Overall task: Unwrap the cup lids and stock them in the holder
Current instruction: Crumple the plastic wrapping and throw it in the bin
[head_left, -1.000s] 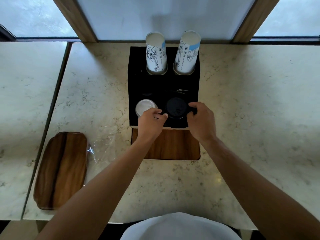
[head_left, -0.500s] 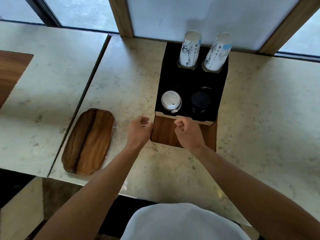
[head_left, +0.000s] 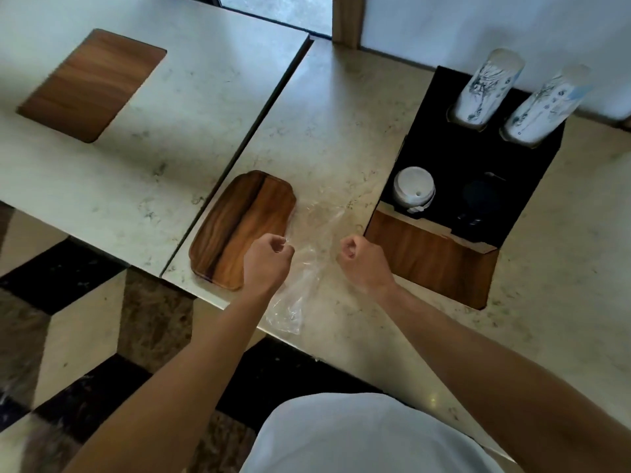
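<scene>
Both hands hang over the clear plastic wrap (head_left: 307, 254) on the counter (head_left: 341, 138). The left hand (head_left: 268, 259) is curled, maybe pinching the wrap's edge; I cannot tell. The right hand (head_left: 362, 261) is a fist holding nothing. White lids (head_left: 414, 188) and black lids (head_left: 481, 196) sit in the holder (head_left: 444, 158), off to the right of both hands.

tray (head_left: 240, 228) left on the tabletop (head_left: 341, 131), plastic wrap (head_left: 307, 254) just right of it, holder (head_left: 471, 172) further right, lids (head_left: 414, 189) in front, cup stacks (head_left: 486, 88) behind
</scene>
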